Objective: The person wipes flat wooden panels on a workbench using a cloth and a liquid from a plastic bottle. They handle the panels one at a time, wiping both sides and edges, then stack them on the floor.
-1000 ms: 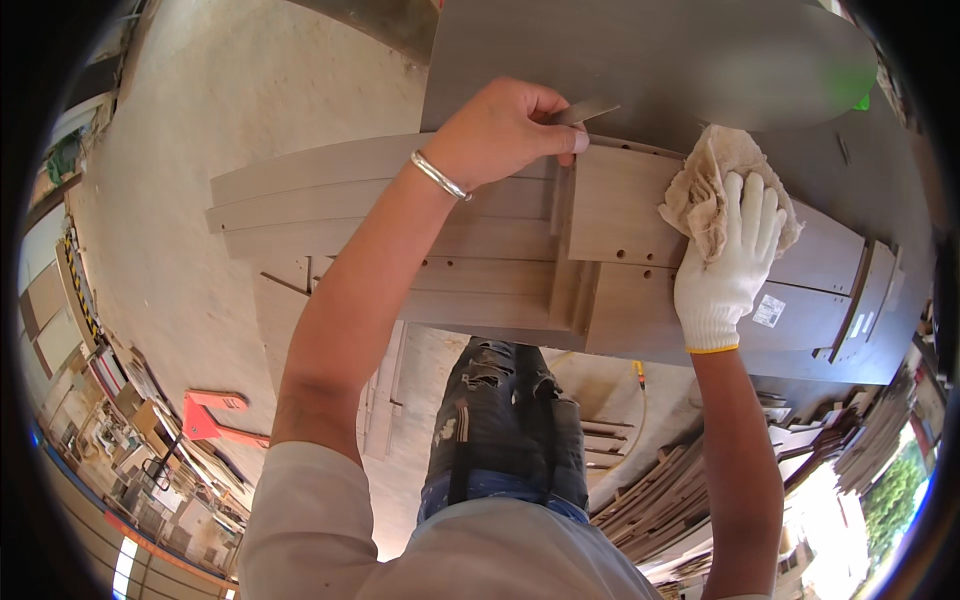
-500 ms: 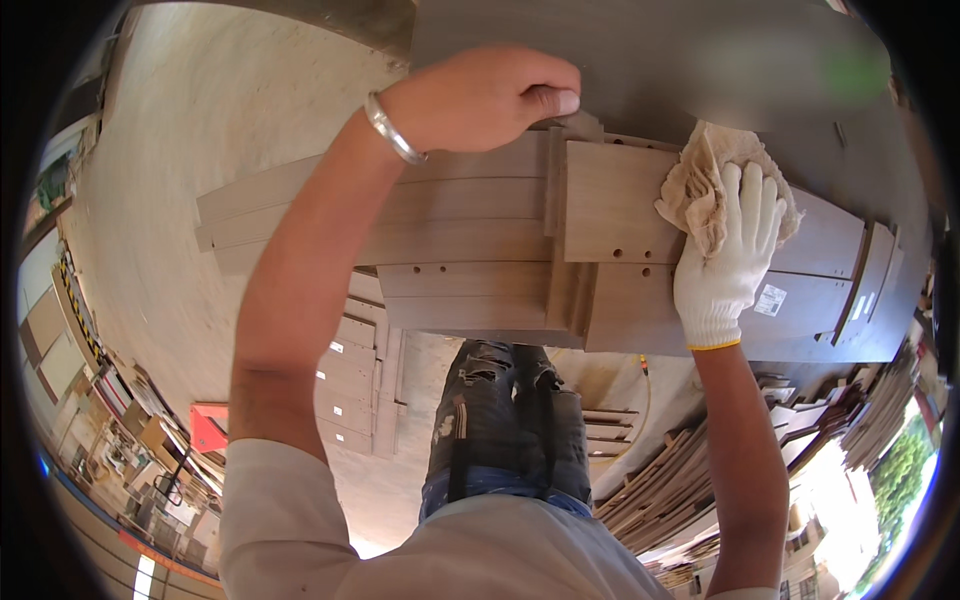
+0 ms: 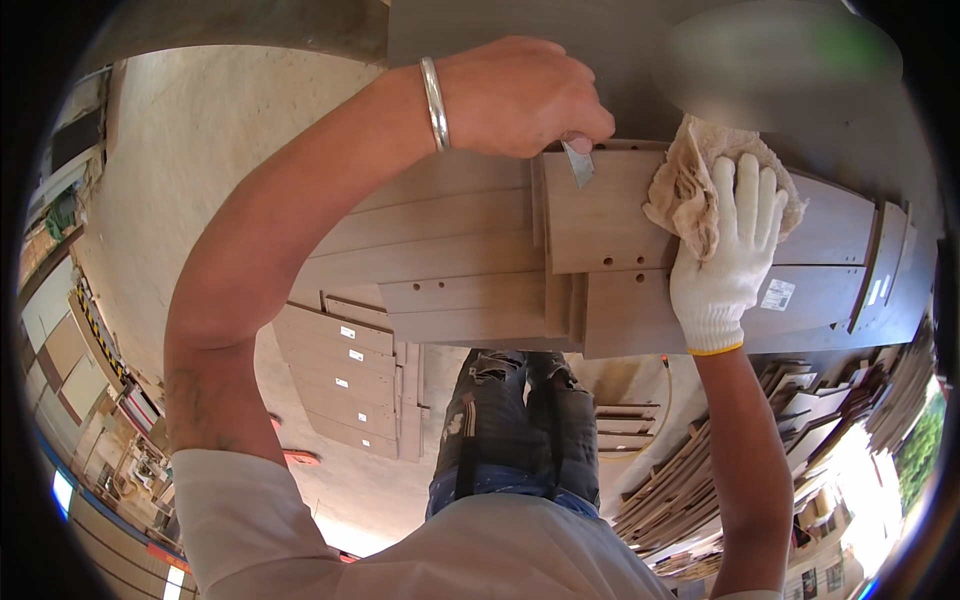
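My bare left hand (image 3: pixel 530 98), with a silver bangle at the wrist, is closed on a thin flat metal blade (image 3: pixel 580 163). The blade points down over the top left part of a grey-brown wooden panel (image 3: pixel 610 215). My right hand (image 3: pixel 728 250) wears a white knitted glove with a yellow cuff edge. It keeps a crumpled beige rag (image 3: pixel 690 190) pressed on the right side of that panel, its fingers stretched over the cloth. Two drilled holes show along the panel's lower edge.
More grey-brown boards (image 3: pixel 430 235) lie under and left of the panel. Labelled panels (image 3: pixel 335 365) are stacked at lower left, near a red object (image 3: pixel 302 457). Timber strips (image 3: pixel 690 470) are piled at lower right. A large dark grey surface (image 3: pixel 520 22) spans the far side.
My left hand has moved slightly right and turned, and the blade now shows below its fingers. My right hand stays on the rag, almost unmoved.
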